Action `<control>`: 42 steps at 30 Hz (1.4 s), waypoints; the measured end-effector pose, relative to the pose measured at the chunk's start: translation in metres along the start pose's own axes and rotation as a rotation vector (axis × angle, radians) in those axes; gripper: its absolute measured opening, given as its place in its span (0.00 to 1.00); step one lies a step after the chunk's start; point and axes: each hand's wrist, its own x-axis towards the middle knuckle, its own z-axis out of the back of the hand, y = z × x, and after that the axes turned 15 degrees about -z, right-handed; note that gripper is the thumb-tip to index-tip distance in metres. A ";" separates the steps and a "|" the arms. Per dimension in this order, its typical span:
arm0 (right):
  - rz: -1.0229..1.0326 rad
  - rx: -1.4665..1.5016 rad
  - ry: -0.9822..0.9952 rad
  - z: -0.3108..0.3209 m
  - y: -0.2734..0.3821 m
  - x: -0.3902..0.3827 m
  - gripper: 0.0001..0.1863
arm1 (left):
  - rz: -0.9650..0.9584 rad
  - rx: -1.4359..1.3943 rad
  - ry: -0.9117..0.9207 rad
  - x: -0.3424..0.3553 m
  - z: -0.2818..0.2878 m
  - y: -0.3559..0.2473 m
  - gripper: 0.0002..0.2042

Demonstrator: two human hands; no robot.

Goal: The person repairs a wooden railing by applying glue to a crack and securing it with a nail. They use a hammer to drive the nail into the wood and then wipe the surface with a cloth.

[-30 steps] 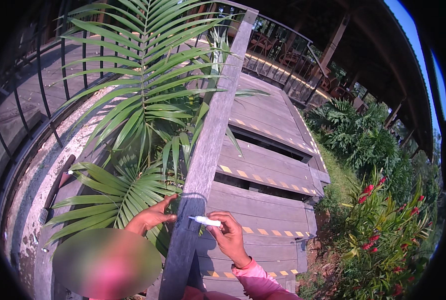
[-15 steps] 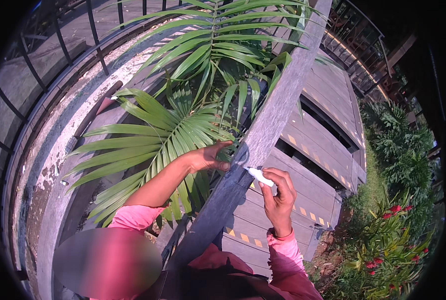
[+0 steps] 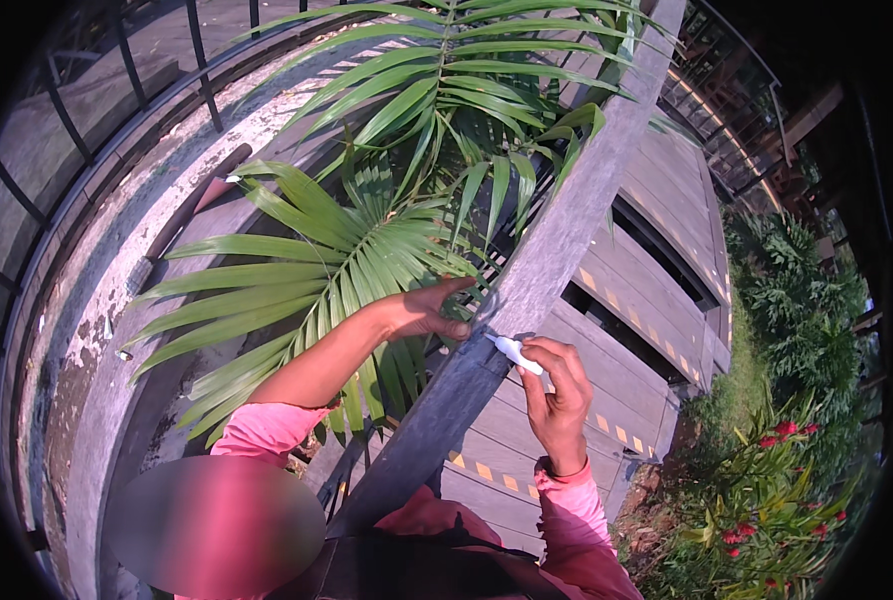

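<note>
A small white squeeze bottle (image 3: 514,353) with a narrow nozzle is pinched in my right hand (image 3: 560,400). It tilts so that its tip meets or nearly meets the top of a weathered grey wooden rail (image 3: 541,255). Just left of the tip, my left hand (image 3: 426,312) lies at the rail's edge, thumb and forefinger apart, with no object visible between them. Its other fingers are partly hidden. Green palm fronds (image 3: 366,250) spread beneath and beyond my left forearm.
Right of the rail, wooden steps (image 3: 616,325) carry yellow-striped edges. Black metal railings (image 3: 126,70) curve along the upper left, beside a pale peeling ledge (image 3: 76,320). Bushes with red flowers (image 3: 746,530) grow at the lower right.
The whole view has shifted slightly. The bottle's tip sits a little closer to my left thumb, and my right hand keeps its hold on the bottle.
</note>
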 end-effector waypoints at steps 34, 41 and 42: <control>0.088 -0.104 0.024 0.005 0.002 -0.010 0.23 | 0.020 -0.130 0.011 -0.003 0.013 0.026 0.54; -0.114 0.189 -0.154 -0.009 -0.005 -0.032 0.16 | 0.047 -0.130 0.006 -0.006 0.011 0.017 0.55; -0.123 0.208 -0.163 -0.012 -0.006 -0.035 0.16 | 0.051 -0.132 0.004 -0.007 0.011 0.017 0.55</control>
